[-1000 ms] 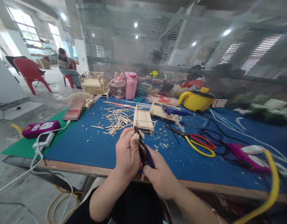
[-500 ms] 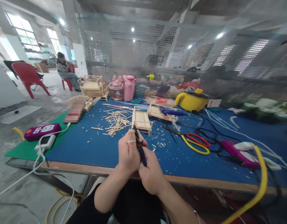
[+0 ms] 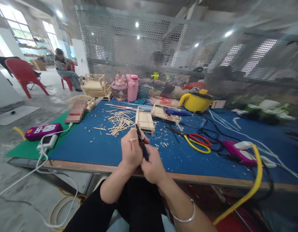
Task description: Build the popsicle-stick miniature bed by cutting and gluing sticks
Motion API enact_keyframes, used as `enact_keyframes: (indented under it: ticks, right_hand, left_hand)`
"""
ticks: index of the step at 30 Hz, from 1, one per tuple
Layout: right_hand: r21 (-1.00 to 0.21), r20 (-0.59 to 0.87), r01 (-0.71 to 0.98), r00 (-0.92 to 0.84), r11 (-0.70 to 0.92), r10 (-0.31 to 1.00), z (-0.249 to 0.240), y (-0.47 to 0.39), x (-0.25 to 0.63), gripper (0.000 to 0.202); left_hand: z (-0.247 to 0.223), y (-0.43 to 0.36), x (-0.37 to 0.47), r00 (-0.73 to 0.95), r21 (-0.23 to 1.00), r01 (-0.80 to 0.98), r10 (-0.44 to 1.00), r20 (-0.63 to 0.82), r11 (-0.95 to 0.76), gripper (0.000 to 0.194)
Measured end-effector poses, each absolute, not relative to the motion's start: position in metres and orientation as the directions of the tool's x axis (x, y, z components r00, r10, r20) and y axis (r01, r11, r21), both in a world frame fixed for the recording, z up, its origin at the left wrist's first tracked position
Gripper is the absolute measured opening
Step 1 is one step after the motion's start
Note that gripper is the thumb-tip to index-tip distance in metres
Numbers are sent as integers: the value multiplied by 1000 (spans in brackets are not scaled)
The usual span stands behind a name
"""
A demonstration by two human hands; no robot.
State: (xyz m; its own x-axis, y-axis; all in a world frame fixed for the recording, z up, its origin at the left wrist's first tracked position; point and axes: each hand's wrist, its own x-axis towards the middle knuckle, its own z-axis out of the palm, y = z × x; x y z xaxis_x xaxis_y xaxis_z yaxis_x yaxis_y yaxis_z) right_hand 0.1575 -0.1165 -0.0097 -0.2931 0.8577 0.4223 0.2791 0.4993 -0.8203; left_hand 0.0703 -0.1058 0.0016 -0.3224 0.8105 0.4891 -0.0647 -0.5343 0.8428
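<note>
We held a small pair of dark cutters (image 3: 141,145) with blue handles in our right hand (image 3: 152,167), the grip closed round those handles, just above the near edge of the table (image 3: 91,151). Our left hand (image 3: 131,149) was closed on something thin at the cutter's tip; it looked like a short wooden stick, but it was too small to name for certain. A pale band sat on the left forefinger.

The risk, as we judged it, lay in how close the blades stood to our left fingertips: a squeeze with the piece seated badly could nip the finger. A cut-off end could also spring away and drop past the table edge, since both hands hung right over it, above our lap.

Measured from the cutters, the room was uneven. Just beyond them stood a small slatted stick frame (image 3: 145,120), and beyond and to the left a loose pile of sticks (image 3: 120,122); a forward push could knock either. To the right lay scissors (image 3: 194,141) with red and yellow handles, then a purple tool (image 3: 238,154) among tangled black cables and a yellow cord (image 3: 250,190) looping off the edge, which a wide sweep could snag. To the left the blue surface carried only chips, as far as a white charger (image 3: 47,141).
</note>
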Motion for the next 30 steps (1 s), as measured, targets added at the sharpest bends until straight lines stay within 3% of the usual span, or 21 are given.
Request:
enact_keyframes:
  ticks: [11, 16, 20, 26, 30]
  right_hand:
    - [-818, 465, 220, -292, 532, 836, -15, -113, 162, 6]
    - [-824, 481, 195, -255, 532, 839, -14, -113, 162, 19]
    - [-843, 445, 194, -275, 502, 853, -8, -114, 160, 34]
    - [-812, 385, 371, -238, 449, 892, -1, -118, 161, 32]
    - [-820, 347, 391, -239, 417, 907, 0, -125, 171, 34]
  left_hand:
    - [-2, -101, 75, -321, 835, 14, 788, 525, -551, 44]
    - [4, -101, 78, -311, 858, -49, 824, 473, -511, 44]
    - [7, -98, 77, -421, 873, -128, 823, 382, -471, 39]
    - [10, -97, 72, -473, 868, -146, 804, 361, -475, 32]
    - [10, -103, 74, -393, 858, -350, 891, 229, -375, 33]
